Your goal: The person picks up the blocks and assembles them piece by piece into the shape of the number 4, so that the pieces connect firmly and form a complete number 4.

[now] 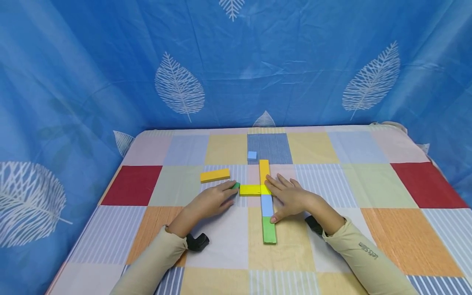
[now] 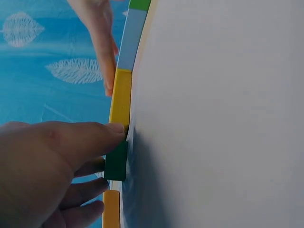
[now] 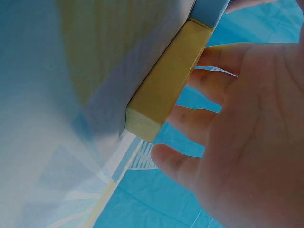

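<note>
In the head view, several flat blocks form a cross-like row on the patchwork cloth. An orange-yellow block is at its far end. Nearer come a bright yellow square, a light blue block and a light green block. A yellow block branches off left. At its left end sits a dark green block, partly covered by my left hand, whose fingertips touch it. My right hand lies with fingers spread beside the row, fingertips at the yellow square and thumb at the light green block.
A loose orange-yellow block lies beyond my left hand. Farther back is a small blue block. The patchwork cloth covers the table, and blue leaf-print curtains hang behind and at the sides.
</note>
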`<state>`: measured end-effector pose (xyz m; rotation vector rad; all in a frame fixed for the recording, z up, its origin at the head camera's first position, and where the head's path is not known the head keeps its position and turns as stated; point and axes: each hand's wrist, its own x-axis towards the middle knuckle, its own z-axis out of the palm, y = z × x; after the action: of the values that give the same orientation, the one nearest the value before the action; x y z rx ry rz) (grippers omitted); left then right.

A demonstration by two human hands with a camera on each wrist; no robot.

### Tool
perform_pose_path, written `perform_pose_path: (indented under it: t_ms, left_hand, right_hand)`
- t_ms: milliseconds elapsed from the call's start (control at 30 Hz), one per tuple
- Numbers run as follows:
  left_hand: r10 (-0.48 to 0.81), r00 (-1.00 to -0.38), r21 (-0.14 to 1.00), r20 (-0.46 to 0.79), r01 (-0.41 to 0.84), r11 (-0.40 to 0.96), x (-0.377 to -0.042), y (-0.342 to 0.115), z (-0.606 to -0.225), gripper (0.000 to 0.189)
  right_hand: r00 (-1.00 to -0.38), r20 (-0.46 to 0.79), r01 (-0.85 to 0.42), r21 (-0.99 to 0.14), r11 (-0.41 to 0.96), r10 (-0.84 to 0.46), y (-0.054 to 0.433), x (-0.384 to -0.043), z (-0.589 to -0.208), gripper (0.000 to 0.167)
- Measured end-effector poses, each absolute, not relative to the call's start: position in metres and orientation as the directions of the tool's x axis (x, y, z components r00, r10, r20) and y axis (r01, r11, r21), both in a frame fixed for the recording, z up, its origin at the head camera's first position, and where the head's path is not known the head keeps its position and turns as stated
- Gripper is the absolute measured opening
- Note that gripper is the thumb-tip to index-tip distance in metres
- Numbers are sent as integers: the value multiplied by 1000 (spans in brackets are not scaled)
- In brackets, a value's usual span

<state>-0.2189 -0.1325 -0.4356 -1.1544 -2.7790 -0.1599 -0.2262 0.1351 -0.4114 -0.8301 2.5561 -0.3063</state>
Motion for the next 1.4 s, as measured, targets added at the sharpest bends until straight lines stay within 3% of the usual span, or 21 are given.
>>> perform_pose_path:
  t_ms: [300,667,833,1067,1400]
  left_hand:
    - [710,-686,91,160,726,682,-224,-135,-438,37]
    - [709,-662,54,243,739,671,-229,-140,-436,36]
    - [638,-732,85,239,670,737,-233,-150,-430,40]
    - [496,-861,31,114,502,864,-238,-165,-423,41]
    - [471,-881,28,52,473,881,-238,-166,-424,40]
  right_hand:
    - [-730,-327,-508,-328,797,-600,137,-227,-414,111]
    - [-730,-319,-508,-340,792,-605,137,-225,-414,110]
    - [-730,-318,-509,-337,792,-605,136,-225,-414,110]
    - [-733,-332,-501,-326,801,-594,135,-226,-416,111]
    - [-730,-325,-512,-321,796,-601,134,-227,-416,111]
